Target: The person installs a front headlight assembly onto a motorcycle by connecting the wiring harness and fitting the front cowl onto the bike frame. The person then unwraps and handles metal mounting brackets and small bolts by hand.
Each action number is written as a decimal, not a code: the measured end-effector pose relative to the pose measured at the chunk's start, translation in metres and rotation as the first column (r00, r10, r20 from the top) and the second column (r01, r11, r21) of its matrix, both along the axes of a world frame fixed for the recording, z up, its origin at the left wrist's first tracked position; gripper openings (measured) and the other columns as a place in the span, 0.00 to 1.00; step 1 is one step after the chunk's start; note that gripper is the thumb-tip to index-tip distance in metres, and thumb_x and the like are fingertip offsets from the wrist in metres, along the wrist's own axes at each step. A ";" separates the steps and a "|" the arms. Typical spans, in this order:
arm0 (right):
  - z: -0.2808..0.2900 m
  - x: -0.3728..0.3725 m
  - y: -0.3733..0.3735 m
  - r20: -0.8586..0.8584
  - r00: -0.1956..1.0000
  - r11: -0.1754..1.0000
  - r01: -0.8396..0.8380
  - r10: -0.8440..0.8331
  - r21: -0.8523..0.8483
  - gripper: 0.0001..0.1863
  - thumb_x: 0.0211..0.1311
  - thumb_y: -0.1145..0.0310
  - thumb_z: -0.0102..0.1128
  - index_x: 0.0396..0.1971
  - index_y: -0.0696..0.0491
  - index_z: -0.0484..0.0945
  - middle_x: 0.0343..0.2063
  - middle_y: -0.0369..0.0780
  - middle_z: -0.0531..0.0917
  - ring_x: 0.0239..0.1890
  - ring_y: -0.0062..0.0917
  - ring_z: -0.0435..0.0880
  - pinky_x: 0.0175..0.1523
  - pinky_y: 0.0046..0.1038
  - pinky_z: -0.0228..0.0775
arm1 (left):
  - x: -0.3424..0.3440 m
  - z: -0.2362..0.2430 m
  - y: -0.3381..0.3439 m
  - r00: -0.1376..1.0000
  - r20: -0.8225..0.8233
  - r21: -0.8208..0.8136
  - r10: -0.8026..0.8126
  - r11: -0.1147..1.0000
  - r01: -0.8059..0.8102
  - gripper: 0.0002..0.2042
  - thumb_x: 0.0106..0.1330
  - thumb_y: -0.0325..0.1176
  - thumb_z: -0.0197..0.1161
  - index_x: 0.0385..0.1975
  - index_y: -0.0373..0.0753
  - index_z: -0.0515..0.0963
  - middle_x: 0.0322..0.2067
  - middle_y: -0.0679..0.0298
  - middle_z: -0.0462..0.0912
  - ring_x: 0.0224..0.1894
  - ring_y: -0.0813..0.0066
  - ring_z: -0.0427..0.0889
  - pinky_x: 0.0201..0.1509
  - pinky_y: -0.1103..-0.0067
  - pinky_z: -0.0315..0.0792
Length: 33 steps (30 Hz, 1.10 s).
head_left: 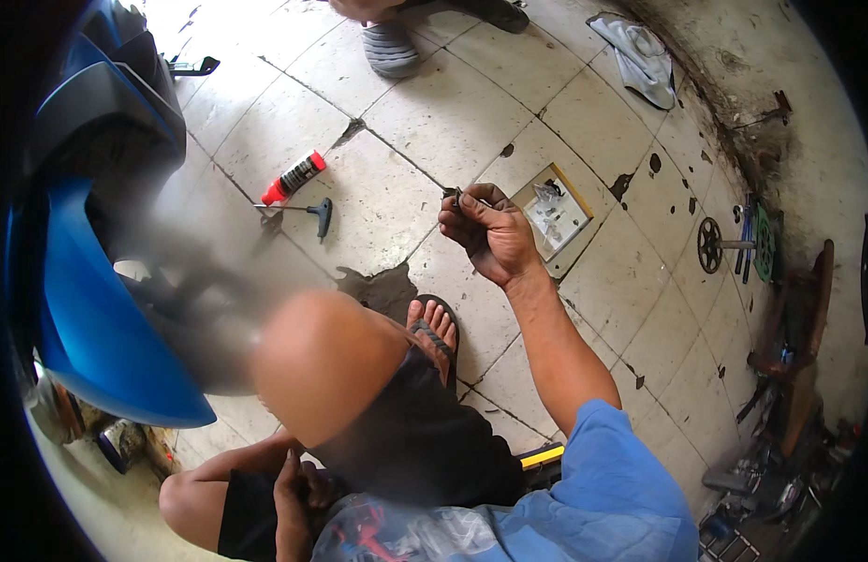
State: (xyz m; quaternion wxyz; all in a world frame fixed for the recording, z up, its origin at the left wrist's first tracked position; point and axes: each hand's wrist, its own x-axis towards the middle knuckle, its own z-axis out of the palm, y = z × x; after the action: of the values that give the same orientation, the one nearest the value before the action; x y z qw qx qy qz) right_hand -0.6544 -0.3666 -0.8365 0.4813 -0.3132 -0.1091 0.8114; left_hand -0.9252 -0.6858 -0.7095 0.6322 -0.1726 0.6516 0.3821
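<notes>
Out over the tiled floor, my right hand point(490, 232) pinches a small dark metal part point(452, 195) between thumb and fingertips; its exact kind is too small to make out. Just beyond the wrist lies a shallow tray point(584, 228) with small loose parts in it. My left hand point(301, 492) is low by my lap, its fingers curled; whatever they may hold is hidden. A T-handle wrench point(323, 218) rests on the tiles to the left, close to a red bottle with a black label point(295, 178).
A blue and dark motorcycle body point(106, 318) fills the left side. Another person's foot in a grey clog point(389, 51) stands at the top. A pale cloth point(640, 61) lies upper right. Along the right wall are a crank with a chainring point(710, 245) and assorted metal parts point(757, 487).
</notes>
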 end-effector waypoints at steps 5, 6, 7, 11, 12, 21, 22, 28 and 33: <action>-0.002 0.001 -0.001 0.019 1.000 1.000 0.011 -0.011 0.010 0.04 0.62 0.76 0.61 0.35 0.52 0.78 0.33 0.43 0.85 0.35 0.32 0.87 0.43 0.33 0.83 | 0.011 0.008 0.012 0.998 -0.064 -0.006 0.007 1.000 -0.008 0.26 0.72 0.54 0.48 0.13 0.44 0.66 0.06 0.66 0.56 0.11 0.73 0.55 0.21 0.77 0.56; -0.004 0.003 -0.002 0.029 0.999 1.000 0.017 -0.018 0.013 0.04 0.62 0.76 0.61 0.35 0.52 0.78 0.32 0.43 0.85 0.35 0.31 0.87 0.43 0.33 0.83 | 0.013 0.010 0.014 0.996 -0.094 -0.033 -0.007 0.999 0.004 0.26 0.72 0.53 0.48 0.13 0.44 0.66 0.06 0.66 0.56 0.11 0.73 0.55 0.22 0.77 0.56; -0.004 0.004 -0.002 0.029 0.999 1.000 0.017 -0.018 0.013 0.04 0.62 0.76 0.61 0.35 0.52 0.78 0.32 0.43 0.85 0.35 0.31 0.87 0.43 0.33 0.83 | 0.013 0.008 0.012 0.996 -0.094 -0.033 -0.007 0.999 0.004 0.26 0.72 0.53 0.48 0.13 0.44 0.66 0.06 0.66 0.56 0.11 0.73 0.55 0.22 0.77 0.56; -0.005 0.008 -0.003 0.033 0.999 0.999 0.039 -0.039 0.023 0.04 0.61 0.77 0.62 0.33 0.52 0.78 0.32 0.42 0.85 0.35 0.31 0.87 0.43 0.33 0.83 | 0.011 0.002 0.003 0.998 -0.056 0.023 0.009 1.000 -0.008 0.26 0.72 0.53 0.47 0.13 0.44 0.67 0.06 0.66 0.56 0.11 0.73 0.56 0.22 0.77 0.57; -0.005 0.008 -0.004 0.031 0.998 0.999 0.046 -0.047 0.020 0.04 0.61 0.78 0.62 0.32 0.52 0.78 0.32 0.42 0.85 0.34 0.31 0.87 0.43 0.33 0.83 | 0.011 0.002 0.003 0.997 -0.082 0.003 -0.011 1.000 0.011 0.26 0.72 0.53 0.47 0.13 0.43 0.67 0.06 0.66 0.56 0.10 0.73 0.56 0.22 0.76 0.57; -0.009 0.013 -0.010 0.067 0.995 0.992 0.069 -0.076 0.110 0.08 0.57 0.83 0.63 0.30 0.53 0.79 0.32 0.41 0.85 0.35 0.30 0.87 0.44 0.31 0.84 | 0.008 -0.011 -0.006 1.000 -0.024 0.051 0.017 0.999 -0.015 0.25 0.71 0.54 0.48 0.15 0.44 0.66 0.05 0.66 0.55 0.10 0.72 0.56 0.22 0.76 0.59; -0.007 0.013 -0.009 0.068 0.995 0.991 0.066 -0.074 0.113 0.08 0.57 0.83 0.63 0.30 0.53 0.79 0.32 0.41 0.85 0.35 0.30 0.87 0.44 0.31 0.84 | 0.008 -0.010 -0.006 1.000 -0.022 0.054 0.019 0.998 -0.018 0.25 0.71 0.54 0.48 0.15 0.44 0.66 0.05 0.66 0.55 0.10 0.72 0.56 0.22 0.76 0.59; -0.004 0.012 -0.011 0.045 0.996 0.967 0.062 -0.075 0.249 0.08 0.54 0.87 0.62 0.28 0.56 0.78 0.34 0.43 0.84 0.37 0.29 0.87 0.44 0.29 0.84 | 0.009 -0.008 0.000 0.999 -0.029 0.056 0.027 0.998 -0.026 0.25 0.71 0.54 0.48 0.15 0.44 0.66 0.06 0.66 0.55 0.09 0.72 0.55 0.22 0.75 0.59; 0.001 0.010 -0.013 0.076 0.993 0.950 0.068 -0.095 0.305 0.09 0.52 0.89 0.63 0.27 0.57 0.79 0.34 0.43 0.84 0.36 0.27 0.85 0.41 0.25 0.79 | 0.012 0.004 0.011 0.999 -0.040 0.043 -0.019 0.999 0.021 0.22 0.73 0.52 0.44 0.33 0.40 0.77 0.13 0.70 0.65 0.15 0.80 0.64 0.21 0.84 0.61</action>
State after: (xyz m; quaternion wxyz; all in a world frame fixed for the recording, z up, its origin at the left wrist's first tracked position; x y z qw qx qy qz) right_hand -0.6445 -0.3793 -0.8358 0.5513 -0.2764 -0.2402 0.7496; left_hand -0.9128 -0.6750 -0.7054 0.6267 -0.1448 0.6571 0.3931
